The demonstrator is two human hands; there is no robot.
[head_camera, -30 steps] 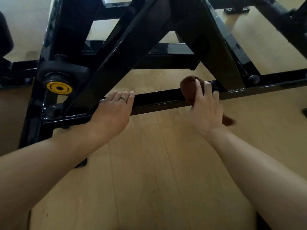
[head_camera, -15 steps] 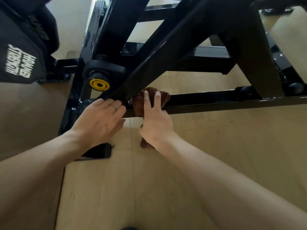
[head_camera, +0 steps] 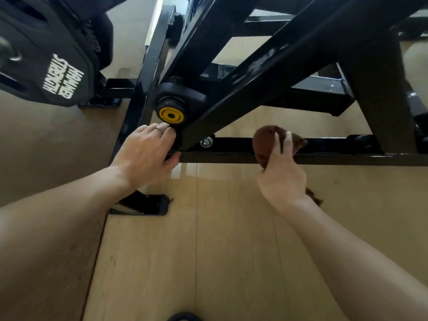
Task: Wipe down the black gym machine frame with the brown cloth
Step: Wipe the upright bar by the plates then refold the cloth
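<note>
A: Head view — right hand [head_camera: 281, 179] pressing brown cloth [head_camera: 266, 137] onto low crossbar [head_camera: 231, 144], fingers curled over the wad. Left hand [head_camera: 143, 156] relaxed, bracing beside yellow cap [head_camera: 171, 115].

B: Soft, light, bunches easily; probably best gripped as a wad. Black gym machine frame [head_camera: 254, 72] rigid, glossy, likely slick.

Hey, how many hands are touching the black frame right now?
2. The left hand rests on the frame just below the yellow cap; the right hand presses the brown cloth on the low bar.
</note>
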